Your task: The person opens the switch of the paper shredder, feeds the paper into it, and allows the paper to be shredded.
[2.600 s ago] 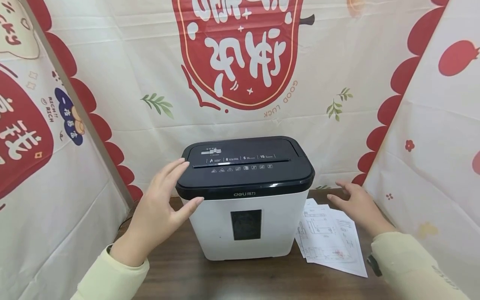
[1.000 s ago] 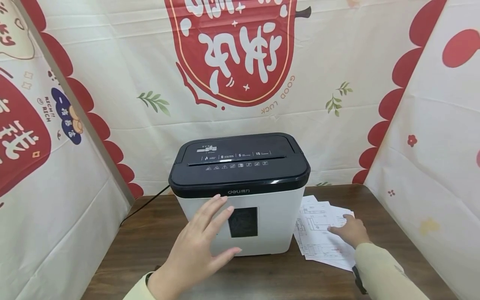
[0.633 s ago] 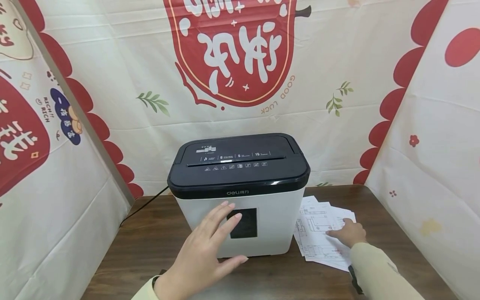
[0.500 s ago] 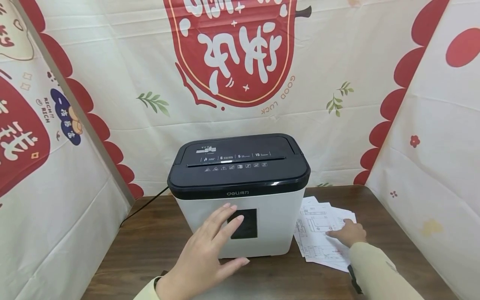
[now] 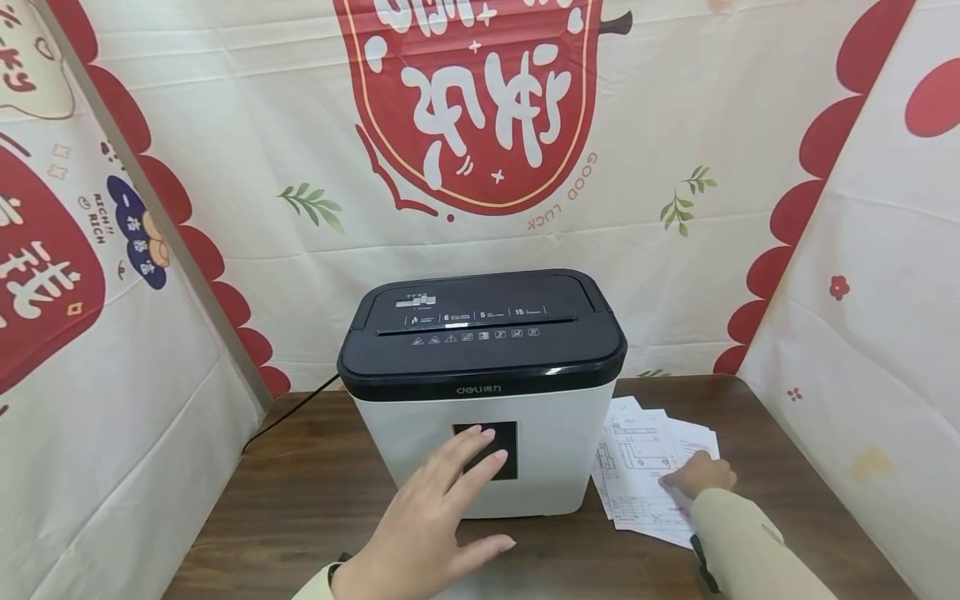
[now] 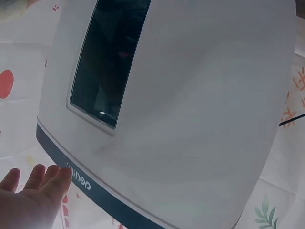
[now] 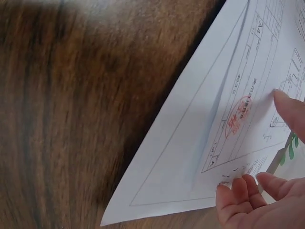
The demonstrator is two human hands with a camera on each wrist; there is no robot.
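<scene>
A paper shredder (image 5: 480, 358) with a black top and a white bin stands on the table. My left hand (image 5: 427, 508) hovers before the bin's dark window (image 5: 510, 454), fingers spread and holding nothing. In the left wrist view, its fingertips (image 6: 64, 176) overlap the black band with the brand name. To the right of the shredder lie several sheets of paper (image 5: 637, 467) with line drawings. My right hand (image 5: 701, 473) touches the sheets near their right edge. In the right wrist view, the thumb (image 7: 288, 109) is over the top sheet, apart from the bent fingers (image 7: 238, 195) at the paper's edge.
The brown wooden table (image 5: 300, 500) carries everything. A black cord (image 5: 292, 412) runs left from behind the shredder. Printed white cloth (image 5: 255, 125) hangs behind and on both sides. The top sheet bears a red stamp (image 7: 237, 118).
My left hand has come away from the shredder's top left corner, down and right, to the front of the bin. The right hand has lowered onto the papers, its fingers drawing in slightly.
</scene>
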